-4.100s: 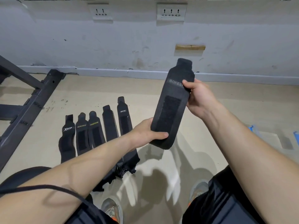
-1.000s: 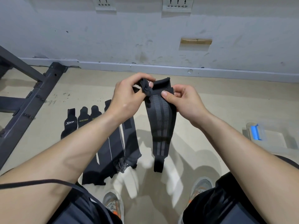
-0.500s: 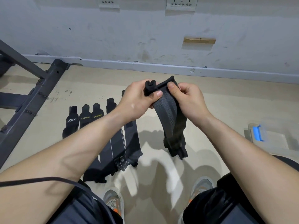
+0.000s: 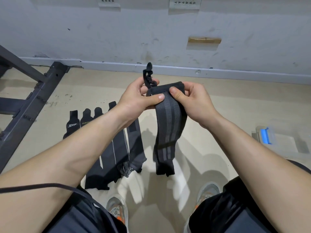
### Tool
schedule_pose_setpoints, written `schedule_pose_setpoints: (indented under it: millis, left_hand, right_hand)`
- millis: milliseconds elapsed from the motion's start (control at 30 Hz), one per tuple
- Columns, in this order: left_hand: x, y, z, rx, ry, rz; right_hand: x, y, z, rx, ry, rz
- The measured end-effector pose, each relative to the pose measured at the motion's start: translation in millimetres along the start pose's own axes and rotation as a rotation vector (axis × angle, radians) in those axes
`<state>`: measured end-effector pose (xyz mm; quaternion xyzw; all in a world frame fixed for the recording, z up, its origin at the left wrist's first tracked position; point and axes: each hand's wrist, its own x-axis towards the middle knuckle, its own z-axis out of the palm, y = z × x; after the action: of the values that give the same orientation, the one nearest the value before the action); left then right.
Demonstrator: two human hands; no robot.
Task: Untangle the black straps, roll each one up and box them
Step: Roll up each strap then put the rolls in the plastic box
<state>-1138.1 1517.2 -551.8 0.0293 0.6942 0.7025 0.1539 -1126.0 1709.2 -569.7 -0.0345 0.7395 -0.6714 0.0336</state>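
Observation:
A black strap with grey stripes hangs in front of me above the floor. My left hand and my right hand pinch its top edge side by side, thumbs on the front. A thin black loop sticks up from the strap's top behind my left fingers. Several other black straps lie flat in a row on the floor to the left, partly hidden by my left forearm. A clear plastic box with a blue latch sits on the floor at the right.
A dark metal frame runs across the floor at the left. The white wall and its baseboard stand ahead. My knees and shoes fill the bottom of the view.
The strap has turned from twisted and bunched to hanging flat with its stripes facing me. Both hands stay at its top edge, and the thin loop now stands up above my left hand.

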Motion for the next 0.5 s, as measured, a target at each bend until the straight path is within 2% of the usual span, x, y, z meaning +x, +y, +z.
schedule_pose_setpoints:
  millis: [267, 400, 500]
  left_hand:
    - [0.3, 1.6, -0.5, -0.089, -0.010, -0.092]
    - [0.2, 11.8, -10.7, -0.088, -0.019, -0.024]
    - [-2.1, 18.2, -17.9, 0.045, -0.034, 0.033]
  right_hand:
    - [1.0, 0.7, -0.3, 0.084, -0.012, 0.014]
    - [1.1, -0.5, -0.6, 0.154, -0.027, 0.020]
    - [0.9, -3.7, -3.6, 0.166, -0.056, 0.020]
